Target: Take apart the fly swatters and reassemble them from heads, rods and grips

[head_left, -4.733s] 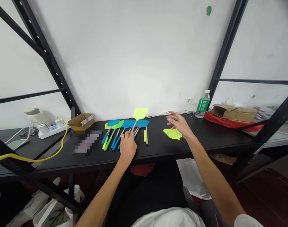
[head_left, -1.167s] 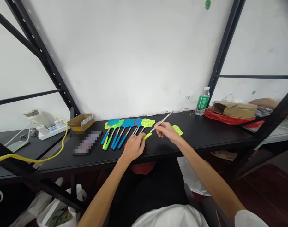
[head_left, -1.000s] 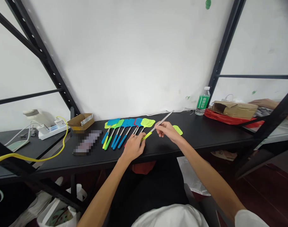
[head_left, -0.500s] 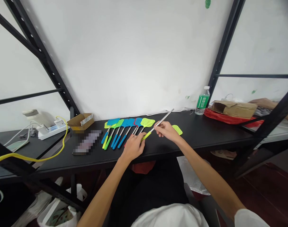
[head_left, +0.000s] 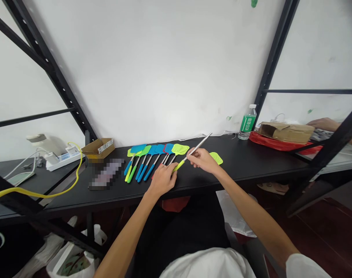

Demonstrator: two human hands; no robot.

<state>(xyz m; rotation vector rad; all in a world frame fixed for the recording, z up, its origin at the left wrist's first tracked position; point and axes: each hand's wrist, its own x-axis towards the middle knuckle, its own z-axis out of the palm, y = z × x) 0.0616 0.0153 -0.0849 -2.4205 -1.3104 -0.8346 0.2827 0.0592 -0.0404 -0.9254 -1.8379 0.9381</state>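
Observation:
My left hand (head_left: 165, 177) is closed round a yellow-green fly swatter handle (head_left: 179, 165), whose upper end shows past my fingers. My right hand (head_left: 202, 160) pinches a silver metal rod (head_left: 201, 144) that slants up to the right. The rod's lower end meets the handle's top; how deep it sits inside I cannot tell. Beyond my right hand lies a loose yellow-green swatter head (head_left: 215, 158), partly covered by the hand. To the left of my left hand, several fly swatters (head_left: 147, 164) in blue, green, red and yellow-green lie in a row.
On the black table (head_left: 239, 166), an open cardboard box (head_left: 98, 148) and a pixelated flat object (head_left: 108, 173) lie left. A water bottle (head_left: 247, 122) stands at the back right, near a brown carton (head_left: 286, 132) on red plastic. Another person's hand (head_left: 323, 124) rests far right.
Earlier my left hand set a yellow-green swatter in the row, while the handle and rod lay on the table. Now both are in my hands, and the rod has moved slightly down-left against the handle.

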